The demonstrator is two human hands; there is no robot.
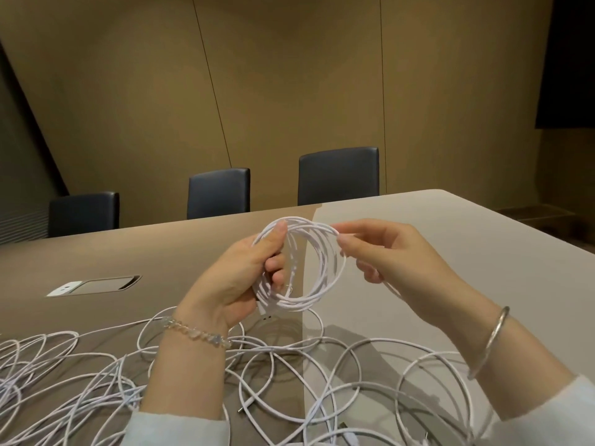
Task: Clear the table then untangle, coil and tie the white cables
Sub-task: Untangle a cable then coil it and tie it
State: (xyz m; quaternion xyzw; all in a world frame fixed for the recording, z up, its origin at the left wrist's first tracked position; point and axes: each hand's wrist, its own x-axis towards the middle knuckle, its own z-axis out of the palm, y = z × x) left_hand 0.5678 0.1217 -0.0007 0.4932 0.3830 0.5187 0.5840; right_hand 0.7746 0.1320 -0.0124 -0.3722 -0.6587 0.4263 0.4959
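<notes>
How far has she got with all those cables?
Clearing looks done: only cables lie on the table. In hand: the left hand grips one wound coil, not yet tied, while the right hand pinches its strand. Left: the tangled pile in front.

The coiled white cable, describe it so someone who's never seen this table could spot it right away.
Start at the long beige table strewn with loose white cables. Above that tangle, the left hand grips the coiled white cable while the right hand pinches its top. It alone is a neat ring, lifted off the table.
</notes>
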